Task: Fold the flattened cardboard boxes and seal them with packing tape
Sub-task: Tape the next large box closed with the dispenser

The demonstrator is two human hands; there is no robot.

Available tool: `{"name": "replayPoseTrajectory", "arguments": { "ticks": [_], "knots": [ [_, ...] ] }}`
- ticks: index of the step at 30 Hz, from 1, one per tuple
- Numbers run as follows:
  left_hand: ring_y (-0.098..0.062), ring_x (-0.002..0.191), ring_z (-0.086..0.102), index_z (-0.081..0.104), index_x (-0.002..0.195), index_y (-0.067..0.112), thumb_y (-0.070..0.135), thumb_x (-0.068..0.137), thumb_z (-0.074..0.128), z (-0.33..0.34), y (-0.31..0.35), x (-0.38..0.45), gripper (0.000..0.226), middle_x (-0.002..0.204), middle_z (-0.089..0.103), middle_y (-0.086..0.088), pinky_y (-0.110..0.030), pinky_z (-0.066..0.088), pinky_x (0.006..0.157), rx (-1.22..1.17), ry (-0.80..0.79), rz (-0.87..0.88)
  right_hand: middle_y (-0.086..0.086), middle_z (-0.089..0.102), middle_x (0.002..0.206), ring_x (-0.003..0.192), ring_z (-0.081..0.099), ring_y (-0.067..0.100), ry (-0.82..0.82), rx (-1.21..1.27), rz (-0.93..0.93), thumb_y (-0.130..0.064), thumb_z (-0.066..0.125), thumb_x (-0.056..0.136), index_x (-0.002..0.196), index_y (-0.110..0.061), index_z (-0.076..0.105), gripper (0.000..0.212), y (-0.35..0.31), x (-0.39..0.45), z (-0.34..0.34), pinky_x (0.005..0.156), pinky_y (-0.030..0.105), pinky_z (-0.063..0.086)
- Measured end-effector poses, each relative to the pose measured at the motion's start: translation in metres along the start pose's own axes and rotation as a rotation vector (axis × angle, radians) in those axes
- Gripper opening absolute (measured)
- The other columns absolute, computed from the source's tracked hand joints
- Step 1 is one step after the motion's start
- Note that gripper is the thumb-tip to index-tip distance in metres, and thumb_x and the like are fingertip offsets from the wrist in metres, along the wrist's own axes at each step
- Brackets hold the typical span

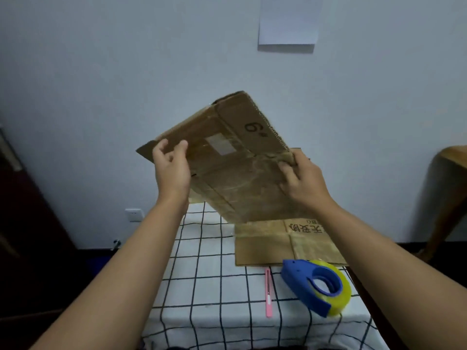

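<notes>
Dim, bluish (soft); warped edges

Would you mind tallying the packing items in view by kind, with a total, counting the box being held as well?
Flattened cardboard boxes: 2, one held up by the left hand and right hand, one lying on the table
Tape dispensers: 1, blue with a yellowish roll
Pink utility knives: 1
Total: 4

Two bare forearms, sleeveless to the frame edge, left hand [171, 170] and right hand [302, 183] unadorned.
</notes>
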State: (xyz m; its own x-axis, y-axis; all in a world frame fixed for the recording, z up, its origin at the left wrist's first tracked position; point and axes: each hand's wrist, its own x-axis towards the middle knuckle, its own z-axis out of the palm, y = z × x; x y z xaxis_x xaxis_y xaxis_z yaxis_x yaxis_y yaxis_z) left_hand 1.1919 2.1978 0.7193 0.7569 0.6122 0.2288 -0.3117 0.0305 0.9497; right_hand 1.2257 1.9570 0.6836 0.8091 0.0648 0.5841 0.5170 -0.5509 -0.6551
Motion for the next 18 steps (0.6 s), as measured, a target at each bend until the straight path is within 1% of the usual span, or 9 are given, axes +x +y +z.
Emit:
{"name": "replayPoseTrajectory", "arguments": {
  "ticks": [3,6,8,10,11,13,15,16,18],
  "knots": [
    [-0.013,0.108,0.048,0.028,0.148,0.028,0.038,0.097,0.057,-0.035,-0.017,0.005,0.06,0.136,0.045,-0.001,-0.026,0.037,0.085,0.125,0.119,-0.041,-0.016,0.064,0.099,0.098,0.061,0.012,-0.013,0.155,0.079,-0.027,0.051,0.101,0.111,-0.029,0.057,0.012,-0.008,-0.005,0.022,0.08,0.029,0.048],
    [-0.025,0.135,0.037,0.018,0.153,0.031,0.045,0.095,0.059,-0.062,-0.032,0.007,0.073,0.155,0.024,-0.005,-0.036,0.036,0.098,0.304,0.075,-0.113,-0.014,0.063,0.102,0.1,0.06,0.01,-0.038,0.232,0.178,-0.024,0.053,0.101,0.112,-0.025,0.058,0.012,-0.015,-0.016,0.048,0.078,0.022,0.046],
    [-0.028,0.145,0.022,0.014,0.155,0.033,0.048,0.094,0.058,-0.072,-0.041,0.002,0.077,0.161,0.014,-0.004,-0.044,0.032,0.109,0.414,-0.01,-0.162,-0.009,0.065,0.108,0.103,0.061,0.012,-0.053,0.25,0.263,-0.028,0.053,0.101,0.116,-0.023,0.059,0.017,-0.013,-0.027,0.068,0.087,0.033,0.051],
    [-0.028,0.147,0.019,0.013,0.155,0.036,0.05,0.094,0.058,-0.076,-0.049,-0.006,0.077,0.162,0.008,-0.002,-0.047,0.028,0.112,0.512,-0.122,-0.134,-0.002,0.065,0.119,0.111,0.06,0.017,-0.059,0.254,0.316,-0.034,0.053,0.1,0.127,-0.019,0.056,0.031,-0.013,-0.038,0.087,0.097,0.044,0.05],
    [-0.028,0.146,0.02,0.013,0.155,0.038,0.051,0.093,0.057,-0.075,-0.052,-0.011,0.077,0.162,0.006,-0.001,-0.046,0.029,0.112,0.544,-0.179,-0.1,0.0,0.064,0.123,0.114,0.059,0.018,-0.05,0.262,0.334,-0.036,0.053,0.1,0.13,-0.017,0.055,0.036,-0.015,-0.043,0.094,0.098,0.044,0.05],
    [-0.025,0.146,0.021,0.012,0.153,0.043,0.056,0.091,0.057,-0.069,-0.055,-0.022,0.078,0.162,0.004,0.004,-0.043,0.03,0.111,0.552,-0.289,-0.031,-0.005,0.066,0.114,0.106,0.06,0.008,-0.002,0.294,0.314,-0.032,0.053,0.1,0.124,-0.016,0.057,0.029,-0.023,-0.049,0.107,0.091,0.03,0.052],
    [-0.02,0.146,0.021,0.01,0.153,0.046,0.064,0.084,0.058,-0.057,-0.056,-0.032,0.085,0.162,0.003,0.008,-0.038,0.03,0.108,0.527,-0.38,0.003,-0.015,0.065,0.098,0.088,0.06,-0.005,0.05,0.328,0.231,-0.021,0.053,0.1,0.111,-0.022,0.059,0.012,-0.038,-0.056,0.117,0.073,0.013,0.046],
    [-0.019,0.145,0.022,0.009,0.153,0.046,0.07,0.078,0.058,-0.051,-0.055,-0.036,0.092,0.161,0.004,0.009,-0.036,0.03,0.106,0.509,-0.419,0.015,-0.015,0.065,0.093,0.084,0.06,-0.005,0.065,0.336,0.185,-0.017,0.053,0.1,0.107,-0.024,0.059,0.011,-0.046,-0.058,0.122,0.068,0.012,0.045],
    [-0.016,0.144,0.028,0.006,0.154,0.045,0.081,0.066,0.061,-0.041,-0.055,-0.041,0.11,0.159,0.011,0.009,-0.033,0.03,0.111,0.442,-0.454,0.039,-0.014,0.064,0.089,0.08,0.06,0.0,0.065,0.342,0.104,-0.012,0.051,0.099,0.102,-0.027,0.057,0.017,-0.055,-0.063,0.131,0.065,0.019,0.046]
  ]
}}
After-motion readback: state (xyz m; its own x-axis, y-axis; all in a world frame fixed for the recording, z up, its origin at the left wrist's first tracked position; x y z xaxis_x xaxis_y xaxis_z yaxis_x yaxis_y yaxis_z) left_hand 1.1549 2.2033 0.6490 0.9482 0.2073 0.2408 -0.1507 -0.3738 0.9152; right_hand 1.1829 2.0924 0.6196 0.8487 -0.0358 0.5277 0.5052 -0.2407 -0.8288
